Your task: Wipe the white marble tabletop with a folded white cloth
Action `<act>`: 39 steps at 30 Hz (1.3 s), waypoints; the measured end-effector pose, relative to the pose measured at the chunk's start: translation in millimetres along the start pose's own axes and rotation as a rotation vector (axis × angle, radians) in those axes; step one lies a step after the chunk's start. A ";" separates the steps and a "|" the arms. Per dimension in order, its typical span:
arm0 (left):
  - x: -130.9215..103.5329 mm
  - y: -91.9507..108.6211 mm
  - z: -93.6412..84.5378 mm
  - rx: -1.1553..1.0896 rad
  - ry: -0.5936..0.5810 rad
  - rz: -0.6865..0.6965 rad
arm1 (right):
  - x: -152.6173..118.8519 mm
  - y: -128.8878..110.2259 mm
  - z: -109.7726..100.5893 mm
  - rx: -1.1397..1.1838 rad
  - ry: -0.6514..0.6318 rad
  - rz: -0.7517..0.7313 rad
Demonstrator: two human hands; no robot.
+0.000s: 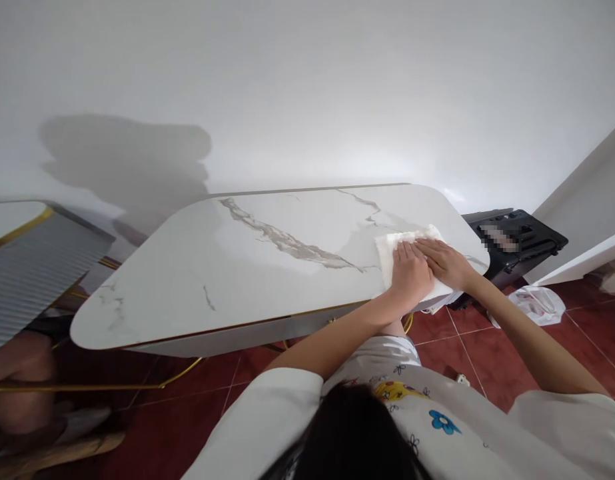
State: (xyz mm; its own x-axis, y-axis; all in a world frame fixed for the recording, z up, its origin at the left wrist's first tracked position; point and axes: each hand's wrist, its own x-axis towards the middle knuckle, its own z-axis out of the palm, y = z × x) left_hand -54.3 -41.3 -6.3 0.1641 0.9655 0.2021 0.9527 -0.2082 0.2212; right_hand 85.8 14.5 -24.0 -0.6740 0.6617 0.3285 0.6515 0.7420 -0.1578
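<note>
A white cloth (388, 248) lies spread on the right part of a white tabletop (247, 280) with grey-brown marble veins. My left hand (412, 272) rests flat on the cloth, fingers stretched toward the wall. Beside it, partly overlapping, my right hand (444, 261) also presses down with straight fingers. Both palms are hidden from view.
A pale wall (307, 87) stands behind the table. To the right are a black case (530, 243) and a white plastic bag (537, 303) on the red tiled floor (437, 347). Ribbed grey furniture (42, 267) and another person's leg (24, 373) are at left.
</note>
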 end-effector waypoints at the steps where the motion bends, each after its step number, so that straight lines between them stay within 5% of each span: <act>1: 3.4 5.1 0.9 0.006 -0.006 0.018 | -3.3 7.5 -1.6 0.000 -0.003 0.006; 6: 24.9 24.7 10.8 -0.027 0.008 0.069 | -13.0 43.2 -9.5 -0.003 -0.012 0.045; 10: 49.5 21.7 16.3 -0.061 0.015 0.061 | 4.1 63.0 -8.6 -0.006 -0.028 0.078; 25: 182.0 -52.8 24.8 -0.070 0.020 -0.015 | 144.2 141.8 27.9 -0.011 -0.039 0.146; 39: 254.4 -97.9 33.1 -0.068 0.093 -0.012 | 216.9 173.4 45.6 -0.031 -0.040 0.185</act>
State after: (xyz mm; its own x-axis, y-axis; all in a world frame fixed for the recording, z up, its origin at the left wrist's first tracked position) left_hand -97.4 229.8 -8.1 0.1253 0.9499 0.2863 0.9344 -0.2100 0.2878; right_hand 36.7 291.6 -22.5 -0.5550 0.7905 0.2590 0.7755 0.6044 -0.1825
